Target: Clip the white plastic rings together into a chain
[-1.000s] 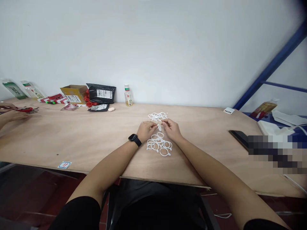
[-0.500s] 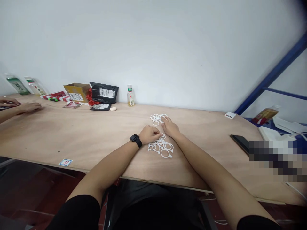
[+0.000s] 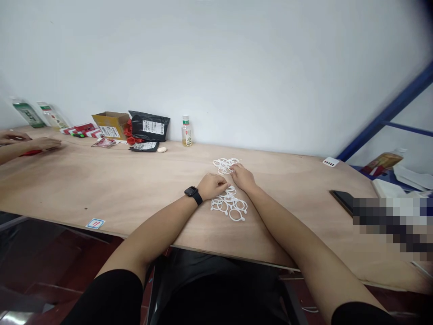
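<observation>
Two heaps of white plastic rings lie on the plywood table (image 3: 111,189): a far heap (image 3: 223,164) and a near heap (image 3: 232,206). My right hand (image 3: 242,177) reaches into the far heap, its fingers curled on the rings there. Just left of it, my left hand (image 3: 212,185) rests at the top of the near heap, fingers curled; what they hold I cannot make out. A black watch (image 3: 192,193) is on my left wrist.
Along the wall stand a small bottle (image 3: 186,132), black bags (image 3: 149,127), a cardboard box (image 3: 110,123) and red packets. Another person's hands (image 3: 40,144) work at the far left. A black phone (image 3: 342,199) and a white charger (image 3: 330,161) lie right, by a blue frame.
Both hands were raised together between the heaps, pinching a ring; they have dropped to the table, the right reaching out to the far heap, the left settling on the near one.
</observation>
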`<state>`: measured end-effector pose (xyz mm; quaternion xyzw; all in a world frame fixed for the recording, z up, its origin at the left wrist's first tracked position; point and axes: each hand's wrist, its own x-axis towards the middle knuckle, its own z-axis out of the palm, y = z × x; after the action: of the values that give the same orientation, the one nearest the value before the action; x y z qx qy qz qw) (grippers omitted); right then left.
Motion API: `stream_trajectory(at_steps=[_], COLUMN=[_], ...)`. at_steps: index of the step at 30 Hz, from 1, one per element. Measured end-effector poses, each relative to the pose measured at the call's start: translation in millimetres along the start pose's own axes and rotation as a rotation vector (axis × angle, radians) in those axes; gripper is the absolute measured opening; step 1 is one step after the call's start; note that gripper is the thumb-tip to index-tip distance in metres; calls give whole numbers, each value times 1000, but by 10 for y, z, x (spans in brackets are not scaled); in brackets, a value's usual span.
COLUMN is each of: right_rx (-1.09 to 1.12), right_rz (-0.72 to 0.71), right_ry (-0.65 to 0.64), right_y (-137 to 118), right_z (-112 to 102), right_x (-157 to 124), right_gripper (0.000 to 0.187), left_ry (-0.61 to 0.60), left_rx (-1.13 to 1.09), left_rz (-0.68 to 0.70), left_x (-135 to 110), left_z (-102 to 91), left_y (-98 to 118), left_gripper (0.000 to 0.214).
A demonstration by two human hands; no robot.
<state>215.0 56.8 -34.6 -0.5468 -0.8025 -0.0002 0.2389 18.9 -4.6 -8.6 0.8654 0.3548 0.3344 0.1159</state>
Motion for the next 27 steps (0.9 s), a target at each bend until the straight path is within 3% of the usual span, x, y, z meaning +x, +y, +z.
stream_trajectory(at_steps=[9,16,24,27], right_rx=[40,339,526,542], right_rz=[-75,-193,-298,-293], right_ry=[-94,99,176,170], right_y=[-84,-236,-343,-361], right_z=[-62,-207,-359,-341], right_x=[-68,-326,-464,-463], right_gripper=[17,16,12,15], left_ry=[55,241,201,274], left_rx=[4,-41,-450,-512], left_rz=[-55,-295,-164,-188], left_x=[-2,24,46,48], left_z=[3,73,90,106], left_y=[-11,-194,-133,-106], left_gripper=[22,32,34,31])
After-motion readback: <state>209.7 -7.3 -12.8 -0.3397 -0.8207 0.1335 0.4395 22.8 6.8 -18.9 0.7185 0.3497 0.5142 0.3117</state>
